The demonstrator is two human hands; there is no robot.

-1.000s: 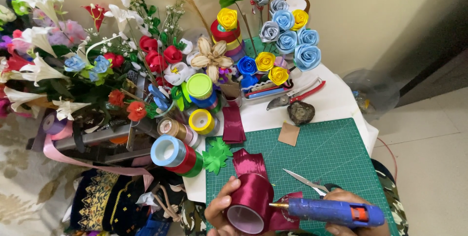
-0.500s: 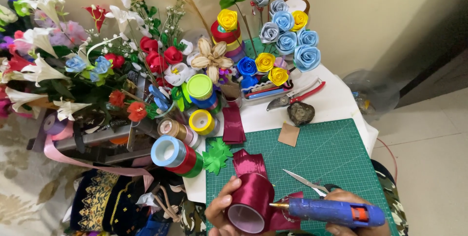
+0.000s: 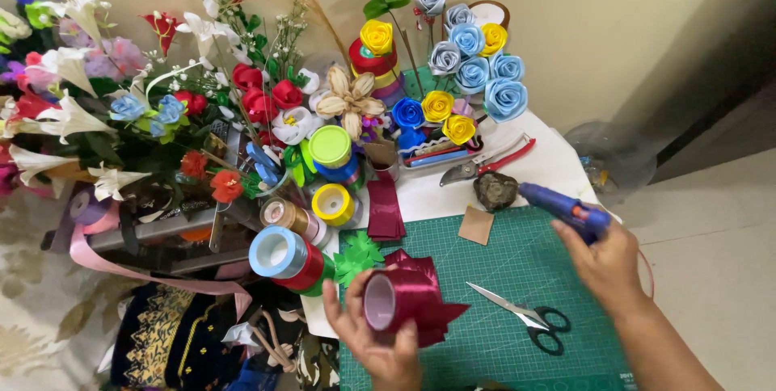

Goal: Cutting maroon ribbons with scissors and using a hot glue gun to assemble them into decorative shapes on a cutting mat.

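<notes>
My left hand (image 3: 368, 338) grips a roll of dark red satin ribbon (image 3: 400, 300) at the front edge of the green cutting mat (image 3: 517, 270), with folded red ribbon pieces (image 3: 420, 266) under and beside it. My right hand (image 3: 608, 266) holds a blue glue gun (image 3: 563, 208) over the mat's right side, its nozzle pointing away to the upper left. Black-handled scissors (image 3: 525, 320) lie on the mat between my two hands.
Ribbon spools (image 3: 295, 237) in several colours stack left of the mat. Artificial flowers (image 3: 162, 108) and ribbon roses (image 3: 465, 76) crowd the back and left. Red-handled pruning shears (image 3: 485, 163), a dark stone (image 3: 495, 191), a brown card square (image 3: 476, 224) and a green paper leaf (image 3: 356, 254) lie nearby.
My right hand has swung the glue gun from beside the ribbon roll up and to the right side of the mat. The scissors are now uncovered. My left hand keeps the roll.
</notes>
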